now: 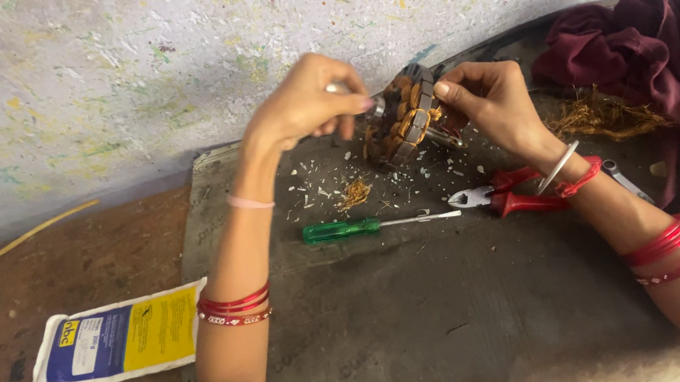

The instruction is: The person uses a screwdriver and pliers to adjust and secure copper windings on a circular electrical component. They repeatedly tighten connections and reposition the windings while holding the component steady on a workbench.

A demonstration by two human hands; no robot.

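Dark grey work mat (436, 314) below paint-flecked wall (105, 74); round copper-wound motor stator (404, 119) raised between hands, left hand (302, 104) gripping small metal tool (338, 88) against it, right hand (492, 99) clasping stator.

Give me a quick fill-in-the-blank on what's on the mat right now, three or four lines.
1. The screwdriver on the mat has a ____ handle.
2. The pliers have ____ handles.
3. Both hands hold up a motor stator wound with ____ wire.
4. The maroon cloth lies on the person's ____ side.

Missing words: green; red; copper; right
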